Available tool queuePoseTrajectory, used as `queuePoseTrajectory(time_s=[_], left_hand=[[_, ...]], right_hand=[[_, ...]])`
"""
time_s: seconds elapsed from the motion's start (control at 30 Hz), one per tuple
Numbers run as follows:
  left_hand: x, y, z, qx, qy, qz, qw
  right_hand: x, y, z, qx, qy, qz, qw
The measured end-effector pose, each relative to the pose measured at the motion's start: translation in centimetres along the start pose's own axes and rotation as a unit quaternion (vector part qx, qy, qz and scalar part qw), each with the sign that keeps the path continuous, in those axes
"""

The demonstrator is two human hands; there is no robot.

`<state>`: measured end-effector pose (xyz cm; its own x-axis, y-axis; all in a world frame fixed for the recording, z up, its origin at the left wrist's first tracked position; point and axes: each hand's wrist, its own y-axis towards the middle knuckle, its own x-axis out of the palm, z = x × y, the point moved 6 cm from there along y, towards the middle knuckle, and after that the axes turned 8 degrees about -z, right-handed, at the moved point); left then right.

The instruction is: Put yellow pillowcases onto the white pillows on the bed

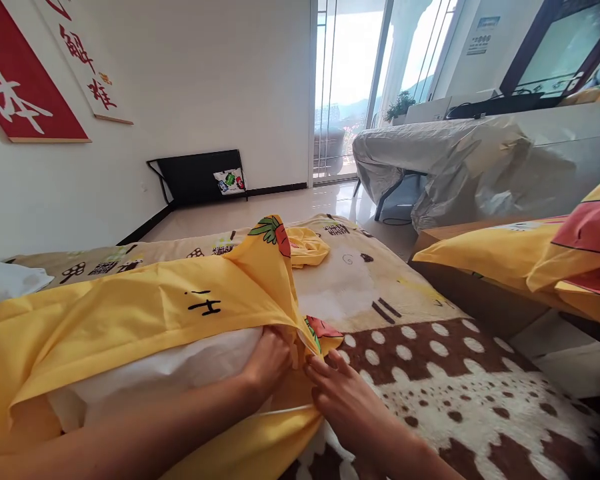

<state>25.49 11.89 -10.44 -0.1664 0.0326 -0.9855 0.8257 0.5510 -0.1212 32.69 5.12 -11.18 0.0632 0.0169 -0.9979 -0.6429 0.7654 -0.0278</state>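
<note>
A white pillow (180, 367) lies partly inside a yellow pillowcase (130, 307) printed with black letters and carrots, on a bed. My left hand (270, 360) reaches into the case's open end, fingers curled round the yellow cloth edge against the pillow. Just to its right, my right hand (345, 393) lies on the lower flap of the case, fingers pressed together at the opening's corner. The pillow's far end is hidden under the cloth.
The bed is covered by a beige and brown sheet (430, 373) with white dots. A wooden ledge (460, 233) at right carries another yellow cushion (530, 260). Behind stand a covered table (430, 153), a black rack (200, 175) and glass doors (345, 87).
</note>
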Motion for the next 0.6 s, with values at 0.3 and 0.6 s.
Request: queuePoseTrajectory(time_s=[0.3, 0.6], left_hand=[[1.5, 1.6, 0.0, 0.147, 0.019, 0.049, 0.988], [0.2, 1.2, -2.4, 0.130, -0.137, -0.038, 0.981]], right_hand=[[-0.3, 0.1, 0.5, 0.024, -0.013, -0.014, 1.000], [-0.8, -0.2, 0.8, 0.031, 0.009, 0.009, 0.999]])
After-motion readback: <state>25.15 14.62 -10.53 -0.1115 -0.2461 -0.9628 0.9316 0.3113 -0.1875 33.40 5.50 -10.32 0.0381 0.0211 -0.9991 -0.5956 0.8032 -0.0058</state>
